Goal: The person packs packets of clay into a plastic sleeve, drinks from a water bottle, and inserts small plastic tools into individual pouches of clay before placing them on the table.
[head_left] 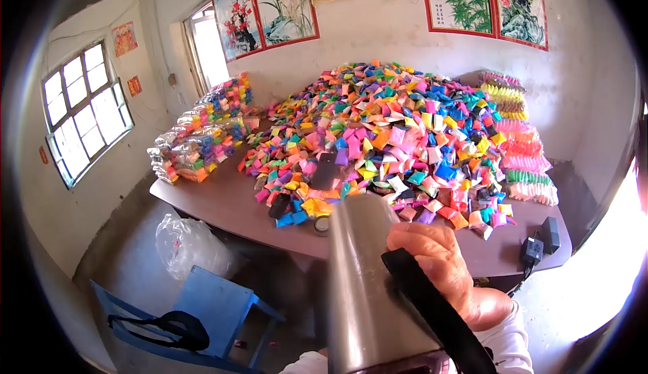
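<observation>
A stainless-steel mug [364, 279] with a black handle [432, 300] fills the lower middle of the view, very close to the camera. It is tilted, with its narrower-looking end pointing away toward the table. My right hand [439, 266] is closed on the mug at its handle side, fingers curled; part of the grip is hidden behind the handle. My left hand does not show; only a bit of white sleeve [306, 363] appears at the bottom edge. Just beyond the mug, a small round item [322, 225] sits at the table's front edge.
A large heap of colourful small packets [391, 131] covers the table [216, 198]. Bagged packets are stacked left [202, 131] and right [523, 148]. A dark phone [325, 170] lies against the heap. A black adapter [532, 250] is at right. A blue chair [212, 306] and plastic bag [192, 244] stand left.
</observation>
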Demonstrator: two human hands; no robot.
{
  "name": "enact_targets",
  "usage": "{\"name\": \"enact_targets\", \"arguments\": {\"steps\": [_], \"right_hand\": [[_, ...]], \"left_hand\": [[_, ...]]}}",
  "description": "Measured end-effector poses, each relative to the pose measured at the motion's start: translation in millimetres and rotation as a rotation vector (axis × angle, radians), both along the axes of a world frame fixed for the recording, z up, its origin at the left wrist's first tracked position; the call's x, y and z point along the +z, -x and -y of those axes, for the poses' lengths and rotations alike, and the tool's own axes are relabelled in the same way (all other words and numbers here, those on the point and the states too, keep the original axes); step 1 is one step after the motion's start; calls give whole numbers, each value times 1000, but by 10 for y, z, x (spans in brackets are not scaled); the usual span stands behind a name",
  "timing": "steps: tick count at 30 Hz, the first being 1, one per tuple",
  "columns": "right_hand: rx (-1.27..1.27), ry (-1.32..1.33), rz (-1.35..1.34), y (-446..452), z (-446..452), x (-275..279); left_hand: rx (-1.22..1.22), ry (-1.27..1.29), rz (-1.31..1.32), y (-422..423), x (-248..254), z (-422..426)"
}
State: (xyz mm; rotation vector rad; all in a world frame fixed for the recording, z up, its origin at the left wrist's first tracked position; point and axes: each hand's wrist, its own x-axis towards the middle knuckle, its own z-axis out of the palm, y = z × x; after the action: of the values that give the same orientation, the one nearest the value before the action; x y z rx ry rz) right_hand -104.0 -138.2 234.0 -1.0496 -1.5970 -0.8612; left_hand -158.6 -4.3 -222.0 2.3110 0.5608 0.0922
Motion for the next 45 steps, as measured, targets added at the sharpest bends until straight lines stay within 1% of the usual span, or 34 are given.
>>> {"name": "enact_targets", "arguments": {"steps": [5,6,8,10,11,13,14,16,18,20,22,23,25,27,30,31,32,33,35,37,39,40,43,44,45], "right_hand": [[-25,154,-77,-13,32,-235],[-86,282,-164,-52,50,-332],[-120,388,-300,-153,40,-637],[204,445,-728,-155,23,-772],[139,418,-623,-213,-44,-769],[127,472,-774,-319,-176,-733],[120,497,-851,-374,-243,-713],[148,509,-1129,-507,-438,-873],[-87,446,-897,-760,-663,-1136],[-118,397,-910,-945,-897,-1450],[-119,390,-941,-1019,-1104,-1597],[-201,427,-938,-1003,-1151,-1608],[-145,488,-1008,-1052,-1335,-1775],[-213,460,-935,-1078,-1547,-1979],[-162,475,-962,-960,-1755,-2036],[-161,488,-970,-909,-1809,-2027],[-219,489,-950,-867,-1871,-2050],[-172,484,-951,-875,-1942,-2116],[-181,471,-949,-841,-2059,-2152],[-173,436,-951,-847,-2178,-2208],[-209,458,-971,-852,-2226,-2228],[-209,428,-936,-862,-2246,-2242],[-308,467,-902,-859,-2190,-2267],[-248,478,-906,-889,-2128,-2286],[-189,585,-930,-907,-1997,-2242]], "left_hand": [[-13,-33,30,23,-74,34],[-19,-46,35,33,-95,40],[-22,-71,62,45,-108,50],[-25,-100,85,36,-112,49],[-13,-97,103,56,-95,67],[11,-117,174,58,-34,63],[15,-104,163,48,-23,53],[-10,-139,125,41,-23,58],[-6,-131,138,58,5,71],[16,-133,157,66,87,74],[12,-127,148,66,128,61],[5,-118,140,72,142,61],[3,-114,144,75,150,58],[-3,-108,147,73,134,52],[-5,-110,149,79,78,30],[4,-75,145,84,95,19],[11,-38,141,84,113,14],[-11,-38,138,85,161,8],[-1,31,59,98,275,-23],[-21,36,68,104,305,-45],[-45,45,72,130,306,-54],[-32,49,58,124,304,-57],[-37,50,26,109,287,-78],[-30,46,8,102,279,-84],[-28,44,-9,72,264,-75]]}}
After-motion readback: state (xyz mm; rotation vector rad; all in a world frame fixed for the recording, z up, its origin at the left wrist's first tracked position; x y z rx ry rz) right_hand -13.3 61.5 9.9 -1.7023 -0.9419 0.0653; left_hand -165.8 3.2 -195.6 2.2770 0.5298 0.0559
